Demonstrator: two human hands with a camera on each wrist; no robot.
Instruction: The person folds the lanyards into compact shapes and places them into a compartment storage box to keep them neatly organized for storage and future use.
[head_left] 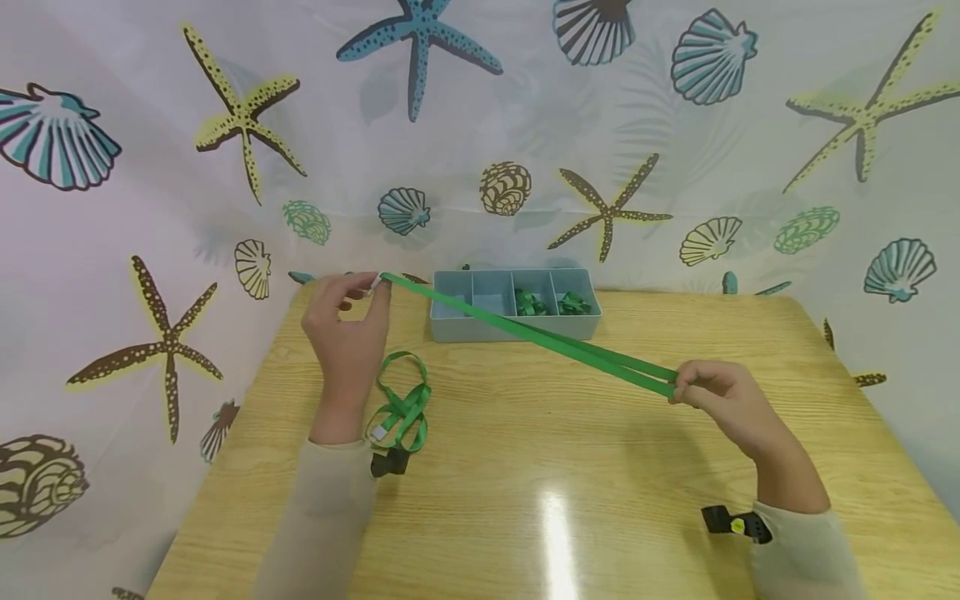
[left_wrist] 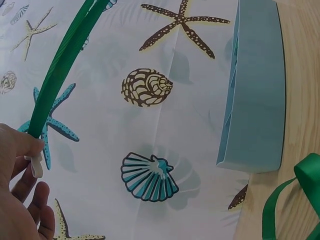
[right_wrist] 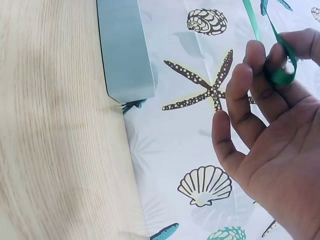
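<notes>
A green lanyard (head_left: 525, 331) is stretched taut above the table, slanting down from left to right in the head view. My left hand (head_left: 347, 321) pinches one end between thumb and forefinger, right by its pale clip (left_wrist: 36, 166). At the other end my right hand (head_left: 733, 406) grips the looped strap; the right wrist view shows the green band (right_wrist: 283, 76) bending round by the thumb and forefinger. Beside my left wrist, a second green lanyard (head_left: 411, 407) lies loosely coiled on the table, with a pale clip at its lower left.
A blue-grey divided box (head_left: 510, 331) stands at the table's back edge. Its two right compartments hold folded green lanyards (head_left: 530, 302). Behind the wooden table (head_left: 525, 467) hangs a white curtain (head_left: 465, 125) printed with shells and starfish.
</notes>
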